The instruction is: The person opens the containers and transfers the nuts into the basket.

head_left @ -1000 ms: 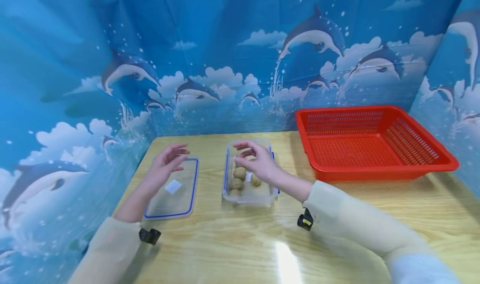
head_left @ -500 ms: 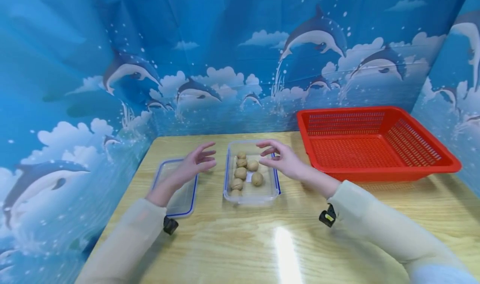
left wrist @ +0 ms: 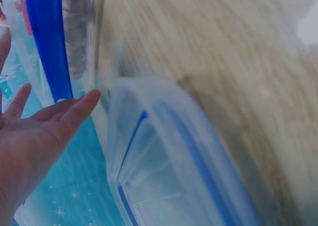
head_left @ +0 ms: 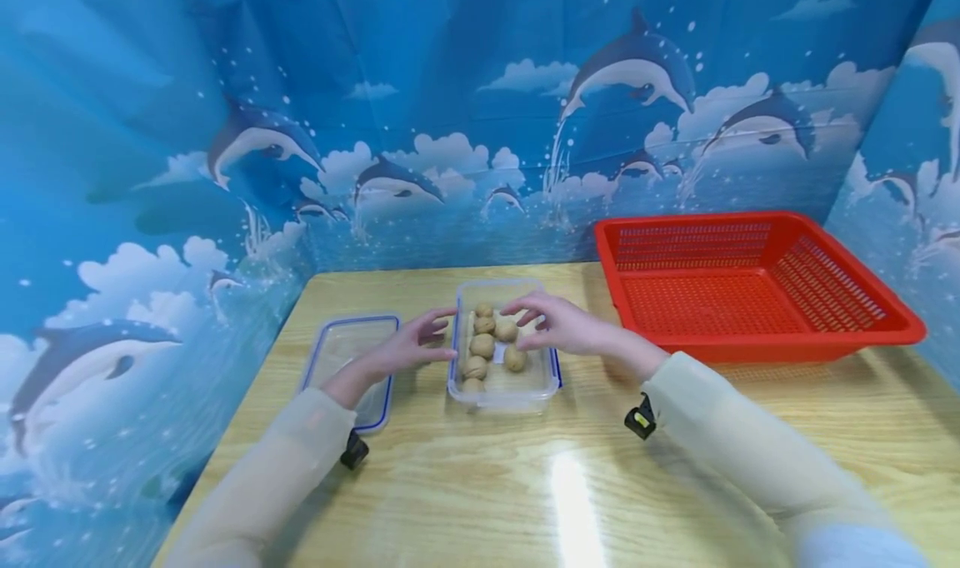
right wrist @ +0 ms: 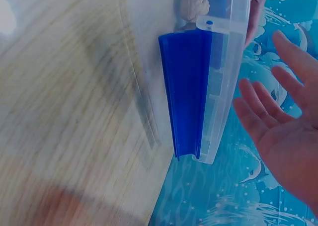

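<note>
A clear box (head_left: 501,400) with blue side clips stands on the wooden table (head_left: 525,501) and holds several walnuts (head_left: 482,346). My left hand (head_left: 411,347) is at the box's left side with its fingers straight. In the left wrist view the left hand (left wrist: 35,136) lies open beside the left blue clip (left wrist: 47,47). My right hand (head_left: 558,325) reaches over the box's right rim, fingers straight. In the right wrist view the right hand (right wrist: 283,121) lies open a little off the right blue clip (right wrist: 186,92). Neither hand holds anything.
The box's clear lid (head_left: 337,347) with a blue seal lies flat to the left, under my left forearm. A red mesh basket (head_left: 750,285) stands at the back right. Blue dolphin-print walls close in the table on three sides.
My left hand has moved right from above the lid to the box's left side. My right hand came off the walnuts, drew right, then closed in on the right rim.
</note>
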A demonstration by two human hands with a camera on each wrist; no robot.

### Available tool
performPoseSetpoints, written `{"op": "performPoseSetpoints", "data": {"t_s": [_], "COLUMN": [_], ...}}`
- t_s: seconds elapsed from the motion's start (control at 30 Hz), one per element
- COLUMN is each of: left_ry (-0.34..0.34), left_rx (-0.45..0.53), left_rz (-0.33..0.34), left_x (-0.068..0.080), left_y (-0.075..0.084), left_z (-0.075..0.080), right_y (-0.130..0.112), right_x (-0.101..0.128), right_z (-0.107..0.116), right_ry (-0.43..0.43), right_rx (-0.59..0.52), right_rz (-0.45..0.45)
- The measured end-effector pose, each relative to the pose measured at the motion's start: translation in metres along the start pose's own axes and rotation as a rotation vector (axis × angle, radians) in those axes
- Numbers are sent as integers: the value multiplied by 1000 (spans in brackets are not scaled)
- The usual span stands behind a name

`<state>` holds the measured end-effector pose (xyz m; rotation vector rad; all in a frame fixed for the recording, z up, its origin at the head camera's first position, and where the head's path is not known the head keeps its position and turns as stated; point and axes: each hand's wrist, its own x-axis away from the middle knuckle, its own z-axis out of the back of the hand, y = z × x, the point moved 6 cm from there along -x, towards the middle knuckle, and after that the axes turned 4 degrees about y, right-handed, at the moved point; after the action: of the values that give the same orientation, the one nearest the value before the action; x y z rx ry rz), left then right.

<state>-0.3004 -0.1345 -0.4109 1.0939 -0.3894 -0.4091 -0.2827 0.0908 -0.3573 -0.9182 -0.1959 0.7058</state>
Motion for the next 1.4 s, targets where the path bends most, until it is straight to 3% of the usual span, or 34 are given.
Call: {"op": "performPoseSetpoints", "data": {"t_s": [0.37, 0.63, 1.03, 1.4], "left_ry": [-103, -114, -109, -103], "left_rx": [101, 120, 107, 114], "left_rz": [78, 104, 122, 126], "left_x": [-5, -7, -4, -2], "left_y": [-4, -3, -6, -5], "left_z": [-7, -9, -8, -7], "right_y": [13, 18, 23, 26], "right_x": [-17, -27, -34, -39], "right_z": [-11, -19, -30, -42], "right_ry": [-178, -261, -348, -336], "right_rx": [103, 155, 327, 521], "right_rz": [-4, 30, -47, -47]}}
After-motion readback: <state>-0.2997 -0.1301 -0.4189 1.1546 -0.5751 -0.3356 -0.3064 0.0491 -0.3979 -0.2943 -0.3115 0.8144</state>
